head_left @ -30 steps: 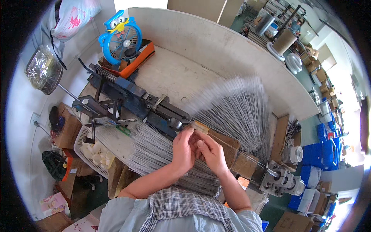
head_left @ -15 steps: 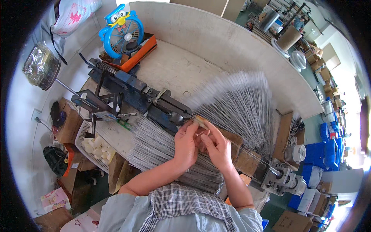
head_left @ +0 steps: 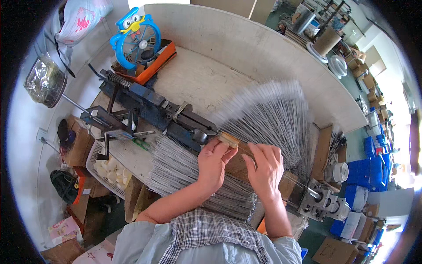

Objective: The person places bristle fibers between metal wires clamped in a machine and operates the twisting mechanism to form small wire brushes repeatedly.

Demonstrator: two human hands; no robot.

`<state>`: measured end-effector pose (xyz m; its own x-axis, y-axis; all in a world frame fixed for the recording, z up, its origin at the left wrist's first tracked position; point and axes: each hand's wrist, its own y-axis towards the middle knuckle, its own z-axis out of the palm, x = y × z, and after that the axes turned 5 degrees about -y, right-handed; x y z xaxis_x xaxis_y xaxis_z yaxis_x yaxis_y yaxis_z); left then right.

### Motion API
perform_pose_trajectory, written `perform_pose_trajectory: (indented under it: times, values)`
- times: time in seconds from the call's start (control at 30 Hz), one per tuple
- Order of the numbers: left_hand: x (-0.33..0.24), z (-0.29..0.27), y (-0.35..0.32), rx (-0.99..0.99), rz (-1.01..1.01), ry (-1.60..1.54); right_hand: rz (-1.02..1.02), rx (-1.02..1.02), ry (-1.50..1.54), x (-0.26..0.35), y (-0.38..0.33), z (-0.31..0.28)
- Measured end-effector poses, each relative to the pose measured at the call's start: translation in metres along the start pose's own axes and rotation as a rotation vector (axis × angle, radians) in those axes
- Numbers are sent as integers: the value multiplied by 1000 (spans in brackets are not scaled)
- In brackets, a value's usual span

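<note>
My left hand [head_left: 214, 163] rests on a fanned pile of thin grey metal rods [head_left: 180, 169], with its fingertips against a small tan block [head_left: 228, 140] at the end of a dark blue bench press [head_left: 160, 115]. My right hand [head_left: 265, 169] is beside it, fingers curled over a single thin rod that runs rightward to a grey metal fixture [head_left: 323, 202]. A second fan of rods [head_left: 272, 115] spreads up and to the right behind both hands. What my fingertips pinch is too small to see clearly.
A blue owl-shaped fan [head_left: 136, 38] sits on an orange tray [head_left: 156, 66] at the back left. A white basket [head_left: 103, 169] of pale pieces and cardboard boxes [head_left: 79, 145] stand left of the bench. Blue crates [head_left: 373, 176] are at the right. A curved white wall [head_left: 246, 44] bounds the worktop.
Both hands stayed at the tan block by the press. The right hand shifted slightly right along the single rod. The view tilted a little.
</note>
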<state>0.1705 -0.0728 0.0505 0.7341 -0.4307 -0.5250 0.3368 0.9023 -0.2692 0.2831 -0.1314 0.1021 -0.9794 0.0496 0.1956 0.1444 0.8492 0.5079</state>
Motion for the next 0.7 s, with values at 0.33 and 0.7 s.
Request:
perform_pose_trajectory:
  times: [0.33, 0.7]
  values:
    - [-13, 0, -10, 64, -154, 71, 17, 6, 151, -13, -9, -9]
    - [-64, -62, -23, 16, -8, 499, 229, 382, 334, -38, -90, -25]
